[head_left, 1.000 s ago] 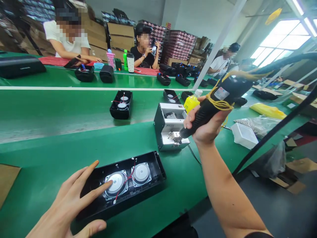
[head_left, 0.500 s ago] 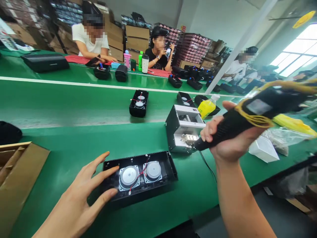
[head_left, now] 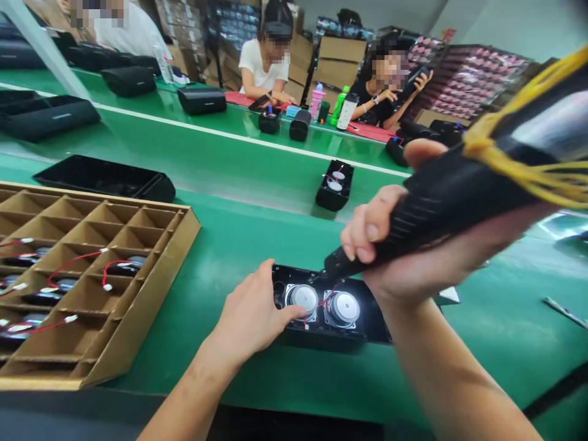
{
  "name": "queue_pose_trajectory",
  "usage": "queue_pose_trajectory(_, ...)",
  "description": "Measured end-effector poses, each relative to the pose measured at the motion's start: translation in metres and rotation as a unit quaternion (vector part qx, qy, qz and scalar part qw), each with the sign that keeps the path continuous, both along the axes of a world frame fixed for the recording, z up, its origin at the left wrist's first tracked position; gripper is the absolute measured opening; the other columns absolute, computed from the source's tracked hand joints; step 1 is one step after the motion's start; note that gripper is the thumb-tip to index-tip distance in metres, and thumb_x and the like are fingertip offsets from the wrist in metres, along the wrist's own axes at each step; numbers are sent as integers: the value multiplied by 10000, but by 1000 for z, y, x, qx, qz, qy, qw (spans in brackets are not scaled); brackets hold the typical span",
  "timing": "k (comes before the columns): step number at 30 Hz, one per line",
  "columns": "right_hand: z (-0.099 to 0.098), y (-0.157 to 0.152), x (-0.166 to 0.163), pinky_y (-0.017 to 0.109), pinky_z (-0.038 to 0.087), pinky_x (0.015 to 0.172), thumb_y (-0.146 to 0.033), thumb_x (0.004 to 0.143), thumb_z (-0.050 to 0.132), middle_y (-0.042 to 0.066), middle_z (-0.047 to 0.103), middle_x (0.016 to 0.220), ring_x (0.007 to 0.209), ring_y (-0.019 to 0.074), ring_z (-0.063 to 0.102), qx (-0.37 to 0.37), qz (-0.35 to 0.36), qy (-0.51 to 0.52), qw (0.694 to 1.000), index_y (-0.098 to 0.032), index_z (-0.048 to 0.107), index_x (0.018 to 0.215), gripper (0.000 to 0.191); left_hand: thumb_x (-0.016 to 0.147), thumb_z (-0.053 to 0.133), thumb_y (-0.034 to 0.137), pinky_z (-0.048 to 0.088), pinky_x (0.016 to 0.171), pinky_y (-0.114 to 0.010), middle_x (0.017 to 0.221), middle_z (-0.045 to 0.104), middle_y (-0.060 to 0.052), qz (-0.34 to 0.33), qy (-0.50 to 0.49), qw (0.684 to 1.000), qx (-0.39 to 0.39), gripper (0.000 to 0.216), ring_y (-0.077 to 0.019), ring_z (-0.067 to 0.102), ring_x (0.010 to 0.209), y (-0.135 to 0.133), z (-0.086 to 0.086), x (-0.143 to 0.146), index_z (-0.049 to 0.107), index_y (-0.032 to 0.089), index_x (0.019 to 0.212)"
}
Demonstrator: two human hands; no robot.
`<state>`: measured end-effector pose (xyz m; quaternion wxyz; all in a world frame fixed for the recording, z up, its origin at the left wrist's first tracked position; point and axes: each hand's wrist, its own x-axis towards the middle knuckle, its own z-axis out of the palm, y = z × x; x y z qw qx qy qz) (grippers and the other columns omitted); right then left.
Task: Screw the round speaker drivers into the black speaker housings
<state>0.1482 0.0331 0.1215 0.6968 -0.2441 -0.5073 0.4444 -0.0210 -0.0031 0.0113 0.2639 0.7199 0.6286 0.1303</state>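
Note:
My left hand (head_left: 250, 312) grips the left end of a black speaker housing (head_left: 321, 340) lying on the green bench, its thumb across the edge of the left speaker driver (head_left: 304, 299). A second round driver (head_left: 345, 307) sits beside it, with thin red wires and small white plugs. My right hand (head_left: 413, 275) is wrapped round a black electric screwdriver (head_left: 441, 196) with yellow cord wound about its body. The screwdriver points down into the housing, its tip near the upper right corner of the left driver; whether it touches a screw I cannot tell.
A divided cardboard box (head_left: 184, 245) with several wired drivers stands at the left. Behind it lies a black casing (head_left: 105, 177). Another housing with drivers (head_left: 334, 187) stands farther back. Co-workers sit across the bench among black casings and bottles (head_left: 348, 111).
My left hand has closed on the housing's left end. The screwdriver has moved from the grey screw-feeding machine to over the housing. The view has swung left, bringing in the divided box.

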Motion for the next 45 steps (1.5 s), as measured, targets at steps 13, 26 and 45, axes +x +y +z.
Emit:
queue_pose_trajectory(13, -60, 30, -30, 264, 352, 338, -893, 914, 496, -65, 550, 582, 354, 126, 444, 17, 48, -35, 998, -264, 647, 1212, 713, 795, 889, 590, 546, 835, -430, 1117, 791, -98, 36, 41, 997, -56, 600, -413, 763, 1108, 5, 10, 8, 547, 210, 1108)
queue_pose_trajectory(26, -77, 36, -32, 262, 328, 345, -875, 960, 420, -63, 530, 587, 359, 115, 382, 17, 32, -60, 998, -261, 637, 1231, 705, 785, 894, 612, 552, 861, -450, 1076, 781, -96, 29, 47, 997, -47, 621, -404, 769, 1070, 7, 7, 7, 552, 192, 1089)
queue_pose_trajectory(45, -84, 28, -37, 254, 365, 342, -904, 884, 544, -67, 533, 600, 377, 120, 441, -11, 85, -68, 994, -252, 611, 1135, 701, 778, 898, 617, 552, 978, -492, 1133, 789, -124, 30, 56, 995, -74, 655, -402, 756, 1143, 10, 15, 9, 568, 191, 1151)
